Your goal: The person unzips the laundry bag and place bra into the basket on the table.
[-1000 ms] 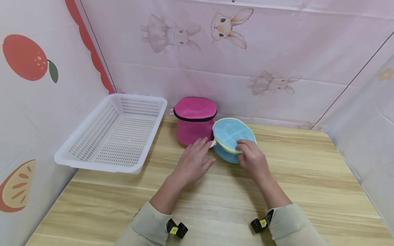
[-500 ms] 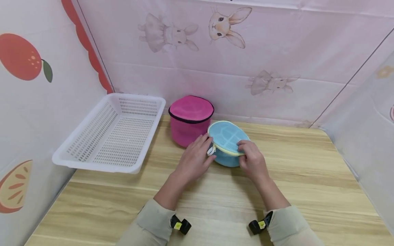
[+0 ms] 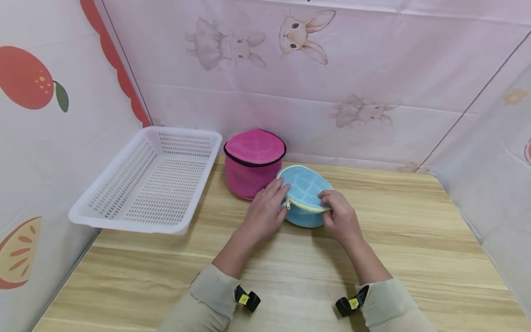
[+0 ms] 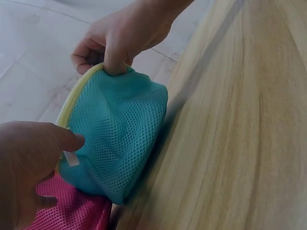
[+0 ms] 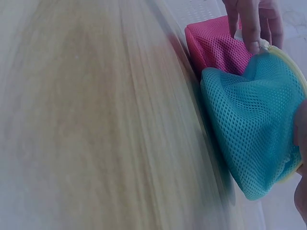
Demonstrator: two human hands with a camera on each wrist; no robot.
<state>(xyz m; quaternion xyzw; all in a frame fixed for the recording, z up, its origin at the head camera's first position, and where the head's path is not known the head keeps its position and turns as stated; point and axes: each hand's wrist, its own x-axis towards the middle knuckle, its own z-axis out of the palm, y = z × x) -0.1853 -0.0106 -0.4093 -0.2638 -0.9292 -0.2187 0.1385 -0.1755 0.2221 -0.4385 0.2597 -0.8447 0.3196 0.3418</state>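
Left grip [image 3: 264,212], earlier spread, now pinches the blue bag [image 3: 304,195], right grip [image 3: 342,216] holding its rim.

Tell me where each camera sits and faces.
Head: on the person's head, facing forward and down at the wooden table, blue mesh bag and pink bag; sleeves, left hand and right hand show.
Left wrist: on that wrist, facing the blue mesh bag; left hand near, right hand beyond.
Right wrist: on that wrist, facing the same bag; right hand near, left hand beyond.
Both wrist views share both bags.
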